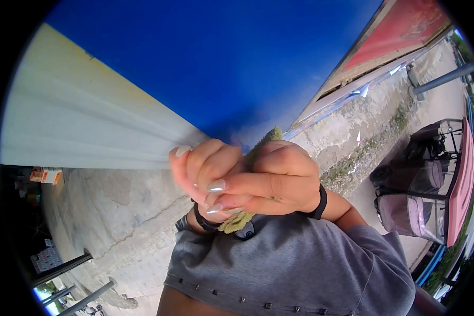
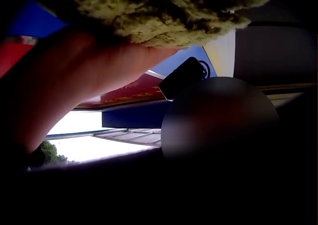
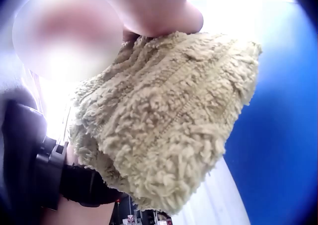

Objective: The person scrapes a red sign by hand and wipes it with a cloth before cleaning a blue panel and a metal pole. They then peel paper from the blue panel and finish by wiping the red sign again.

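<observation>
The blue wall (image 1: 221,63) with its pale lower band (image 1: 89,126) fills most of the head view, and the concrete ground (image 1: 116,210) lies beside it. A small covered vehicle (image 1: 432,179) is parked well apart from the person. Nearer to the camera is the person's grey shirt (image 1: 300,263). Just in front of the shirt, both hands are pressed together in the air, with no surface under them. Between them is a yellow-green fluffy cloth (image 3: 169,116), bunched into a lump. Only its ends show, above and below the hands. The left hand (image 1: 200,168) curls its fingers around the cloth from one side. The right hand (image 1: 284,181) wraps over it from the other side, so both hands grip the same cloth firmly. A black wristband (image 1: 321,203) sits on the right wrist. As a judgement, the gathering of the cloth looks finished, since the hands hide nearly all of it. Opening it, or bringing it to the wall, appears not yet started, because the cloth touches nothing except the hands.
</observation>
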Demonstrator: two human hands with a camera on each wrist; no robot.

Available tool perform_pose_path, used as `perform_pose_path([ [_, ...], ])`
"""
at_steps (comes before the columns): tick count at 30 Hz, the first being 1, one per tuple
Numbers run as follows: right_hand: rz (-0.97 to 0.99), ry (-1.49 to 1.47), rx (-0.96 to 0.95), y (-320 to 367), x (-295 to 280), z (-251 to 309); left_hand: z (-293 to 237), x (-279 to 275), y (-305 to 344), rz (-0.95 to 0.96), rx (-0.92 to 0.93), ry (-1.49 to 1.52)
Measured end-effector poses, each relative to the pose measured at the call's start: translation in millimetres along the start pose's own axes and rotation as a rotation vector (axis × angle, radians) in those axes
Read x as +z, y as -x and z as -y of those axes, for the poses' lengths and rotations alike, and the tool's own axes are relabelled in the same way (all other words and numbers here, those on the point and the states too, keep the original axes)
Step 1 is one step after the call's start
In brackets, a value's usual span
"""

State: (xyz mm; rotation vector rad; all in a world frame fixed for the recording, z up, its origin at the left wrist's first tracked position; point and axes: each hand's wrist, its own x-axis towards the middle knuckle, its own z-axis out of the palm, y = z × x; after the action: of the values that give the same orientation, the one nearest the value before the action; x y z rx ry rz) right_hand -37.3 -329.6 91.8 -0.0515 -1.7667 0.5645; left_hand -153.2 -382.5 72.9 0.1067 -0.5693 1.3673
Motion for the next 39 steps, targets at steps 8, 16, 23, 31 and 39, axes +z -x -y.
perform_pose_path([
  [8,-0.095,0.072,-0.130,-6,1,-3,4,2,-6,0.019,-0.025,-0.054],
  [16,-0.026,0.015,-0.091,5,-4,-4,12,7,-9,0.140,0.012,-0.245],
  [23,0.152,-0.647,0.213,1,-8,-2,38,30,-17,1.050,0.376,-1.880],
  [31,0.609,-0.970,0.359,5,-21,-8,75,-44,-40,1.355,0.407,0.291],
  [39,0.508,-0.558,0.495,14,-30,-13,58,15,12,-1.040,0.234,2.168],
])
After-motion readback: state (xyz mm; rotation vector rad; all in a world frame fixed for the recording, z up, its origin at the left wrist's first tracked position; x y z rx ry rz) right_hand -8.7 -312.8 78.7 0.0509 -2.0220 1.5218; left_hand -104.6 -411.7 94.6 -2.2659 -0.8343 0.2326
